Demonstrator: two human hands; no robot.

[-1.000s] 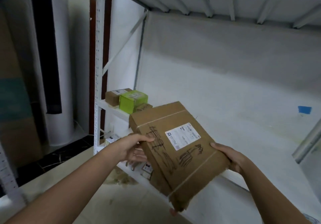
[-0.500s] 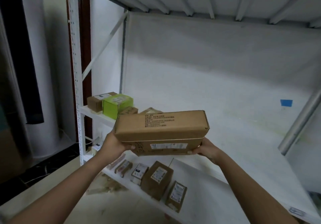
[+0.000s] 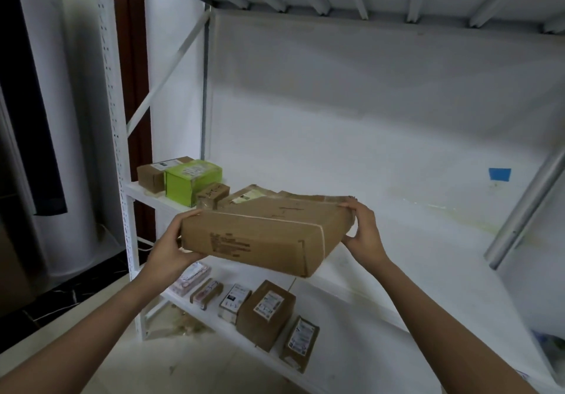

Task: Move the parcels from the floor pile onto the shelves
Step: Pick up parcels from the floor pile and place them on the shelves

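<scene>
2 grips: left hand (image 3: 171,246) and right hand (image 3: 363,231) clasp the cardboard parcel (image 3: 263,231) at the shelf (image 3: 397,256).

Brown cardboard parcel (image 3: 269,234) with black print, lime-green box (image 3: 191,181), white shelves (image 3: 382,240), blue tape patch (image 3: 499,174).

On the middle shelf (image 3: 412,234), a brown box (image 3: 151,174), a green box (image 3: 191,181), a small carton (image 3: 213,194) and flat parcels (image 3: 250,195) are grouped at the left end. On the lower shelf (image 3: 382,332), five labelled parcels (image 3: 266,314) are set in a row along the front edge.
</scene>
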